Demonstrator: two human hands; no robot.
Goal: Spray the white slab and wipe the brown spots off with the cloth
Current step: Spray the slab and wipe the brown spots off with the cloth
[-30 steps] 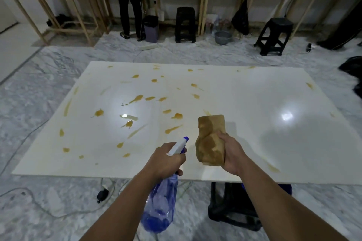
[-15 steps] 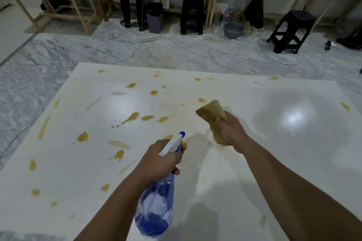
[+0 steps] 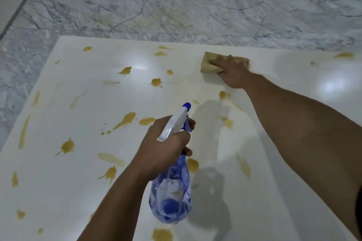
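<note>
Barely begun: right hand [image 3: 234, 73] presses the cloth [image 3: 208, 63] flat on the slab [image 3: 284, 191]; left hand [image 3: 166, 148] grips the spray bottle [image 3: 170, 197]; most brown spots [image 3: 67, 146] remain.

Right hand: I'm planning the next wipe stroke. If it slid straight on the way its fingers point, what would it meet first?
The right hand points toward the slab's far edge; beyond the cloth it presses, only bare white surface shows, then marble floor.

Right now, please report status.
Left hand grips blue spray bottle. Right hand presses tan cloth on white slab. Many brown spots remain. Nothing blocking.
</note>
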